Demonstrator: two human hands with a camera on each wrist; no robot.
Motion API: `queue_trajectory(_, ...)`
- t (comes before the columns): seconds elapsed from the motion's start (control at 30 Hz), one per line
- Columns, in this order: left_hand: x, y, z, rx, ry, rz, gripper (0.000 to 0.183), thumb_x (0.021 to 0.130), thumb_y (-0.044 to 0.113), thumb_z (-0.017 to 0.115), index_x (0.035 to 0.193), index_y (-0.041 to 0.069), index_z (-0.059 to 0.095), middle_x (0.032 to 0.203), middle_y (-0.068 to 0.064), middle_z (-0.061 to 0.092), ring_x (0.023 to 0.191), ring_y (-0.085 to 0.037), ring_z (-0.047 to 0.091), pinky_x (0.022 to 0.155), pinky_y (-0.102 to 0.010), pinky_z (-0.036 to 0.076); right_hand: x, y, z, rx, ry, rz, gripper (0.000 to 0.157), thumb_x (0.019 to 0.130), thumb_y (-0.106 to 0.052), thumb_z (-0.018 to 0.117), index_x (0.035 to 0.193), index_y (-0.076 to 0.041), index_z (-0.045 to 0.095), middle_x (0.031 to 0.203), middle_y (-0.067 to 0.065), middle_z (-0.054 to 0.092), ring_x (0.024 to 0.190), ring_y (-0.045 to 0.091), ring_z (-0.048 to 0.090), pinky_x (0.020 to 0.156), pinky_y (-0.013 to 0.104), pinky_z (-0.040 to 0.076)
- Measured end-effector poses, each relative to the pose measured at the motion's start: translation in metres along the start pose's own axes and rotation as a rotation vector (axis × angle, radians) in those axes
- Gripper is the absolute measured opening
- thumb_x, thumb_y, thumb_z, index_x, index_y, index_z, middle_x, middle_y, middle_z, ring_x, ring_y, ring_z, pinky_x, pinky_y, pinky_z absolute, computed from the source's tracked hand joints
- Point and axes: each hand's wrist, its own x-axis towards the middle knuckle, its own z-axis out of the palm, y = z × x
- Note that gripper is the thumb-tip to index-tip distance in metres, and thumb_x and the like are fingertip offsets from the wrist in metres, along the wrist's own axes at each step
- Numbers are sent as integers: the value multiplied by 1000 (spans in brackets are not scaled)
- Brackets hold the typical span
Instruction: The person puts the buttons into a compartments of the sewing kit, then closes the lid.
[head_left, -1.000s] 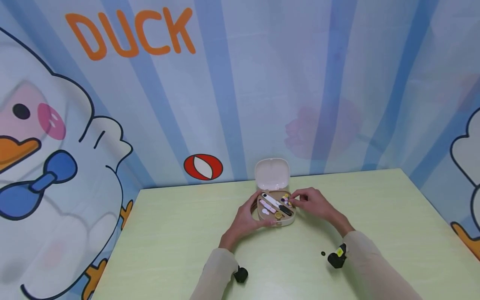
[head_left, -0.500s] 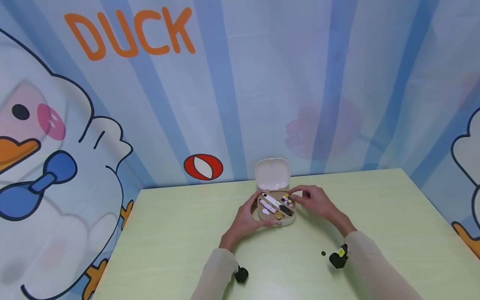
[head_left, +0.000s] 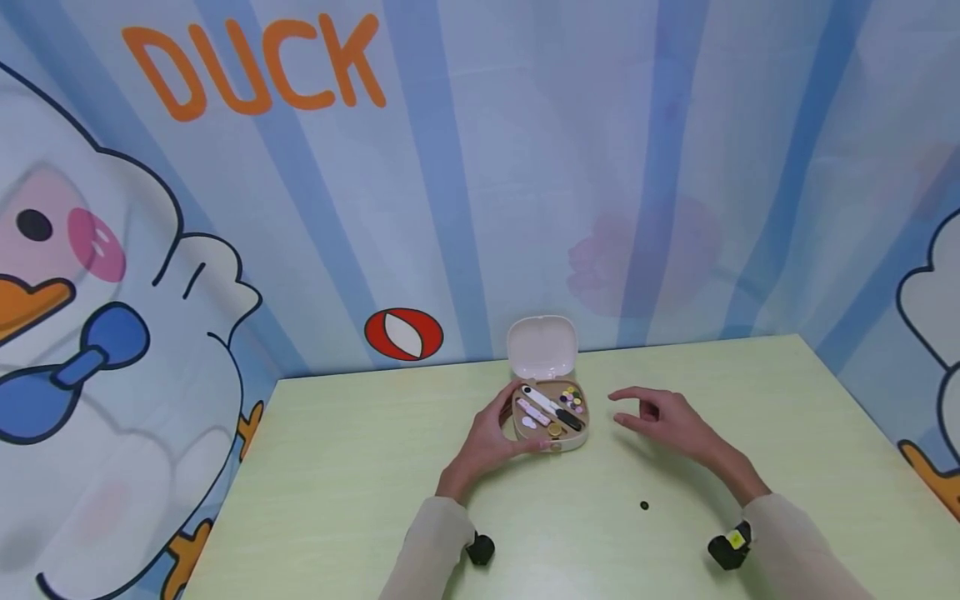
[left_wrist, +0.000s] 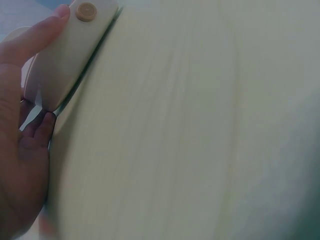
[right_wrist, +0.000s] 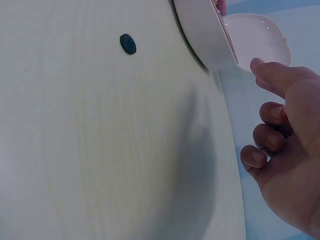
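A small beige sewing kit box [head_left: 573,444] stands near the back of the table, its white lid [head_left: 542,346] raised. My left hand [head_left: 486,435] grips its left side, thumb along the front beside a round tan catch [left_wrist: 86,12] in the left wrist view. Inside lie colourful buttons [head_left: 572,398], a slim white-and-black tool [head_left: 551,407], a pink strip [head_left: 532,412] and a gold round piece [head_left: 555,430]. To the right of the box my right hand [head_left: 667,419] hovers, holding nothing, index finger and thumb apart, other fingers bent. A dark button [right_wrist: 128,44] lies on the table in front of it.
The pale yellow-green table [head_left: 360,467] ends at a blue striped cloth backdrop [head_left: 510,167] with duck drawings, close behind the raised lid. Black wrist cameras [head_left: 481,550] hang at both sleeves, low over the table.
My right hand has left the buttons in the box and moved right and toward me, thumb and index finger spread. My left hand keeps its grip on the box.
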Motion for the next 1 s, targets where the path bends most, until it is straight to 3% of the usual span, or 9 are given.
queue_trajectory(0.27,0,-1,0,-12,8,-9,103,81,31,92,164,26,30,165,2,36,150,-19,37,122,-35,36,-34,6,-10,-2,-10,-56,36,94,-20,79,126,-5,72,62,-14,40,56,2,36,48,22,35)
queue_trajectory(0.53,0,0,1,-17,15,-5,104,81,29,92,165,24,29,166,1,35,150,-20,36,122,-37,35,-64,8,-4,9,-36,-84,34,92,-20,81,123,-9,73,64,-17,36,58,-1,34,49,21,35)
queue_trajectory(1.0,1,0,1,5,6,-17,107,81,37,91,165,21,27,166,1,35,150,-19,36,122,-33,35,-93,8,11,75,-146,-130,28,93,-20,80,119,-11,76,65,-15,33,60,-4,31,52,22,36)
